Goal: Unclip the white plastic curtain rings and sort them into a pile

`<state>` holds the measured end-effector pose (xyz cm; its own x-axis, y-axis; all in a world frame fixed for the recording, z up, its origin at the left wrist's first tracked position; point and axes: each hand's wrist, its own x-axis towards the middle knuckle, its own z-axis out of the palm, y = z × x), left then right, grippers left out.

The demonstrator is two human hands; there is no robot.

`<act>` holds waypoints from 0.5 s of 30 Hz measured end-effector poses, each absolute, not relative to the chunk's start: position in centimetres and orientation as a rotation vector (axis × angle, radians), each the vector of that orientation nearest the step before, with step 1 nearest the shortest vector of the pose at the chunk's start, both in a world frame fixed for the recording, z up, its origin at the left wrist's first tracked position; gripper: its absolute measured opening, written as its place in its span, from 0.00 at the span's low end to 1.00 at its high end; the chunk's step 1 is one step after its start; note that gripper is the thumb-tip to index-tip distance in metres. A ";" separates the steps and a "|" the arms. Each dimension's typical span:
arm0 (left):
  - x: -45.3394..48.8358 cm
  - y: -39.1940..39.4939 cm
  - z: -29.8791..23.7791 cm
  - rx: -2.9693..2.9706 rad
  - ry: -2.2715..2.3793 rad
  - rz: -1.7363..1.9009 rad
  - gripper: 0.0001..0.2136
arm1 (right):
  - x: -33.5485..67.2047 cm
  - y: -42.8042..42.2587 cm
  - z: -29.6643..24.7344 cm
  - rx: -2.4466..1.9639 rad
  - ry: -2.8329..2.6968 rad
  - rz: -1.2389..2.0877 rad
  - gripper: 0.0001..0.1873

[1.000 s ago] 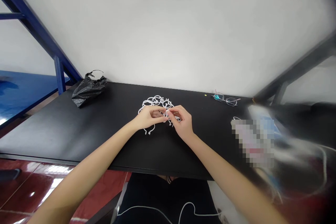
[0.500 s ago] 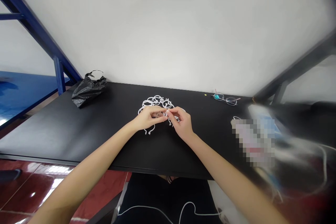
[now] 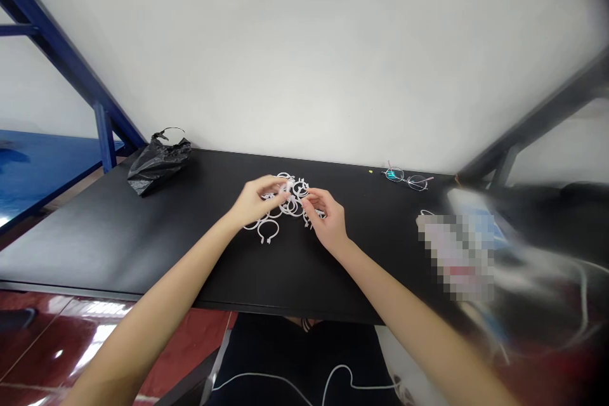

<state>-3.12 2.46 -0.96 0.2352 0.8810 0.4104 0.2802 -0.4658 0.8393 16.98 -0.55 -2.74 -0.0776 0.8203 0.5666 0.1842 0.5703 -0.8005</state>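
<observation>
A loose pile of white, open-ended plastic rings (image 3: 269, 228) with small knobs at their tips lies on the black table (image 3: 228, 279) in front of me. My left hand (image 3: 254, 203) is over the pile's left side, thumb and fingers closed on a white plastic ring (image 3: 288, 186), mostly hidden by the fingers. My right hand (image 3: 329, 219) is at the pile's right edge, its thumb and forefinger nearly together against the rings. Whether it grips one is too small to make out. A small gap separates the two hands.
A crumpled black plastic bag (image 3: 159, 165) lies at the table's back left. Glasses (image 3: 406, 179) rest near the wall at the back right. A blurred, partly pixelated clear bag (image 3: 518, 266) is at the right. A white cable (image 3: 266, 375) crosses my lap.
My hands were together at the fingertips; now they are apart. My left hand has moved left and slightly up with a white piece, uncovering more rings. The right hand has barely moved.
</observation>
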 end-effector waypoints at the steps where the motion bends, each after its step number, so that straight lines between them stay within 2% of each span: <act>1: -3.9 3.1 -1.1 1.875 1.183 1.327 0.17 | 17.0 -0.5 -2.7 -0.889 -1.571 0.655 0.10; 4: -6.8 4.8 -1.7 1.936 1.650 1.410 0.16 | 17.0 -0.5 -2.7 -0.944 -1.534 0.625 0.10; 7: -9.5 5.7 -2.3 2.033 2.025 1.165 0.17 | 17.0 -0.5 -2.6 -0.969 -1.577 0.566 0.06; 11: -11.4 5.5 -2.4 2.008 2.269 0.922 0.18 | 17.0 -0.3 -3.0 -0.904 -1.837 0.395 0.01; 15: -12.2 5.2 -2.0 1.977 2.406 0.740 0.18 | 17.1 -0.1 -3.6 -0.874 -2.063 0.341 0.05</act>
